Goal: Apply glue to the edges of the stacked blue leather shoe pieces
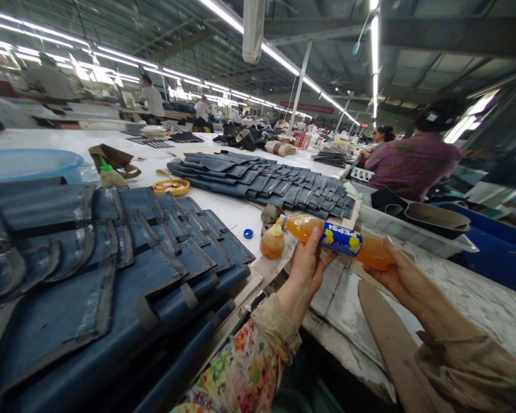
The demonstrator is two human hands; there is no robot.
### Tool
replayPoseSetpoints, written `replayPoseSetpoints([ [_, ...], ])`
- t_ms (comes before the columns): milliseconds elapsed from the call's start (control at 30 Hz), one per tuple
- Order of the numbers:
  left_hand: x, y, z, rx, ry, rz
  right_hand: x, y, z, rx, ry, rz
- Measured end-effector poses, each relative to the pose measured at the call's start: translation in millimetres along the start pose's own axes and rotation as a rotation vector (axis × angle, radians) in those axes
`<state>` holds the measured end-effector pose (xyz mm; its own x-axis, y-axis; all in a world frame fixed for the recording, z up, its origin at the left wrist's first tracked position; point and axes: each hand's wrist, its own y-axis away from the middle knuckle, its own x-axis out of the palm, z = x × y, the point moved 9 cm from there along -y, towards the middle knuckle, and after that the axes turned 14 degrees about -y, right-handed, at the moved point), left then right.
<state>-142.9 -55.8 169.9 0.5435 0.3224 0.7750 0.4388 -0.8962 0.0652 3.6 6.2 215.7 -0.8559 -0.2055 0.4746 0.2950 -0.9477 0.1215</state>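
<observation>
A clear bottle (375, 250) with a blue Pepsi label and orange-yellow liquid lies nearly level between my two hands, its neck to the left. My left hand (308, 265) is closed around it near the label's left end. My right hand (398, 274) grips its base end. The bottle's mouth is close to the top of a small round squeeze bottle (272, 244) with amber content; whether they touch I cannot tell. On the white table to the left lies a blue bottle cap (248, 233).
Stacked dark blue panels with grey trim (124, 258) fill the left, and a second pile (266, 180) lies behind. A yellow dish (184, 190), a green-tipped bottle (110, 175) and a light blue basin (30, 163) stand farther back. A co-worker (417, 163) sits right, beyond a plastic tray (417, 232).
</observation>
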Motion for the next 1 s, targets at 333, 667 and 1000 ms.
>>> replayPoseSetpoints([
  [333, -0.1, -1.8, 2.3, 0.002, 0.013, 0.006, -2.6, -1.4, 0.9, -0.008, 0.024, -0.016],
  [667, 0.2, -0.7, 1.9, -0.004, 0.025, -0.003, -3.2, -1.5, 1.3, -0.004, 0.024, -0.021],
  [1000, 1.6, -1.4, 2.1, 0.004, 0.007, 0.007, -3.2, -2.2, 3.3, -0.006, 0.034, -0.011],
])
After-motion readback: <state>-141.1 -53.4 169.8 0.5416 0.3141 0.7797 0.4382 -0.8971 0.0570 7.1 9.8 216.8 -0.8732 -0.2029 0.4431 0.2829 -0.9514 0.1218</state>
